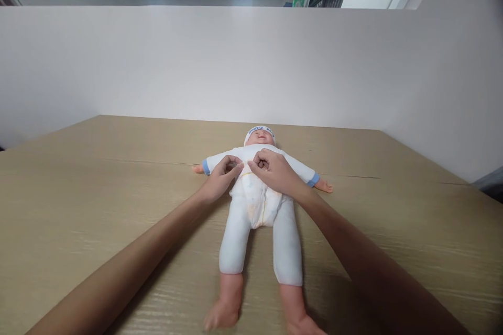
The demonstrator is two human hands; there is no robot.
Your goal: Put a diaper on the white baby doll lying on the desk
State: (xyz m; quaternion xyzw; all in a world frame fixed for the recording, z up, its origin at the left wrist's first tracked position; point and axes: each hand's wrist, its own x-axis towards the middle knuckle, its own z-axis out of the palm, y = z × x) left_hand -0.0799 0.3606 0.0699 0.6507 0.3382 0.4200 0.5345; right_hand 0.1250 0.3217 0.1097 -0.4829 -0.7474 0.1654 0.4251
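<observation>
A baby doll [288,254] in a white suit with blue cuffs and a white printed cap lies on its back, feet toward me. Around its hips is a white diaper [257,201] with faint prints and a yellow line down the front. My left hand [225,174] is closed in a pinch at the diaper's upper edge, on the left of the doll's belly. Just right of it, my right hand [273,168] pinches at the same upper edge. The fingertips of both hands are close together, and they hide part of the waistband.
The doll rests on a wide wooden table [118,193] with a thin seam across it. Behind the table stands a pale partition wall [243,63], which continues along the right side. A dark object [491,183] shows at the right edge.
</observation>
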